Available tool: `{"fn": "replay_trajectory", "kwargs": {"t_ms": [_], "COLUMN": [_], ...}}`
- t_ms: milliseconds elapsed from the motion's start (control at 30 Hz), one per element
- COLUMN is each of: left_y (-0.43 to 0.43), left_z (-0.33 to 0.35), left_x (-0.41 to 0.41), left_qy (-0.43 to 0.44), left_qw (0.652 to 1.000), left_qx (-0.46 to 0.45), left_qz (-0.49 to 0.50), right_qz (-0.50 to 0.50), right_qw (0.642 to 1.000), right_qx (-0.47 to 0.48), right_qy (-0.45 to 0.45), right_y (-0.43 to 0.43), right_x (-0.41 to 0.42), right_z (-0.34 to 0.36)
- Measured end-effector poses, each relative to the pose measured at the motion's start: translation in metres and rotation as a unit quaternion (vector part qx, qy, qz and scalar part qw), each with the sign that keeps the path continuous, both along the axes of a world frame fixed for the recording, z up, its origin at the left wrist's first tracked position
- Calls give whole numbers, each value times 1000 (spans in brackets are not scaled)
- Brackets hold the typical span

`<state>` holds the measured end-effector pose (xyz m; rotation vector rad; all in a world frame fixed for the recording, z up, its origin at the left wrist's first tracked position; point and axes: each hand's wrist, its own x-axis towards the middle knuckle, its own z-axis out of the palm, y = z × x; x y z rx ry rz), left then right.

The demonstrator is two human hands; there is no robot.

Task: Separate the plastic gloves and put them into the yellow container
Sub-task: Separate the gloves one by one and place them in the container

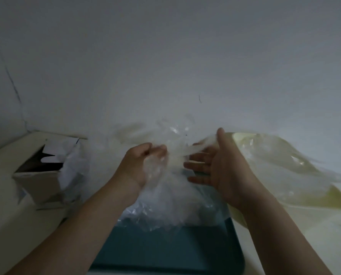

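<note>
A heap of clear plastic gloves (165,199) lies on the far end of a teal tray (165,247). My left hand (143,163) is raised above the heap, fingers curled round a bunch of gloves. One blurred glove (187,149) stretches from that bunch to my right hand (211,165), whose thumb presses it against the palm while the fingers stay straight. The yellow container (320,199) stands to the right, with clear gloves (280,155) draped over its rim and inside it.
An open cardboard box (40,175) with white paper or plastic spilling out stands at the left on the pale tabletop (8,225). A plain white wall (165,66) rises right behind everything.
</note>
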<state>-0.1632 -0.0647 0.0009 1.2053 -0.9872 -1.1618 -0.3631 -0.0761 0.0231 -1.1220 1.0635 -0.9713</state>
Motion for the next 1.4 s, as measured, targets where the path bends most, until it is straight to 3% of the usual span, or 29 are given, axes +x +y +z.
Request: {"fn": "replay_trajectory", "kwargs": {"t_ms": [67, 133, 200, 333, 433, 533, 633, 767, 833, 967, 1067, 1100, 1167, 1200, 1267, 1333, 1400], "left_y": [5, 14, 17, 23, 22, 26, 23, 15, 13, 12, 18, 21, 28, 31, 35, 32, 29], "left_z": [-5, -7, -7, -2, 1, 13, 24, 17, 12, 11, 15, 16, 19, 21, 20, 14, 9], "left_x": [-1, -3, -3, 0, 8, 24, 40, 50, 46, 39, 34, 32, 28, 26, 23, 19, 14], "left_qy": [-171, -261, -280, -278, -308, -285, -280, -137, -90, -101, -44, -23, 38, 74, 112, 85, 23], "left_qw": [983, 959, 948, 945, 935, 942, 953, 988, 993, 991, 992, 989, 973, 960, 938, 940, 964], "left_qx": [-60, -81, -95, -123, -110, -68, -57, -17, 11, 2, -22, -34, -60, -70, -87, -84, -61], "left_qz": [-13, -76, -118, -119, -141, -166, -98, -66, -71, -83, -117, -144, -222, -261, -315, -321, -256], "right_qz": [11, 20, 37, 158, 130, 77, 52, 43, -22, -175, -176, -144, -42, 27, 173, 236, 201], "right_qw": [995, 962, 920, 917, 914, 915, 904, 917, 932, 897, 850, 859, 916, 941, 957, 962, 972], "right_qx": [-75, -191, -264, -244, -261, -255, -250, -202, -205, -326, -415, -398, -290, -237, -162, -106, -79], "right_qy": [66, 193, 288, 272, 281, 302, 343, 341, 298, 243, 272, 288, 274, 242, 165, 90, 89], "right_y": [3, 10, 15, 14, 9, 6, 3, 1, 4, 19, 30, 31, 30, 27, 23, 22, 20], "right_x": [-6, -8, -6, -4, -7, -10, -14, -13, -6, 7, 8, 8, 5, 2, -3, -5, -1], "right_z": [2, 9, 14, 7, -1, -4, -9, -12, -12, 1, 12, 14, 18, 17, 15, 11, 8]}}
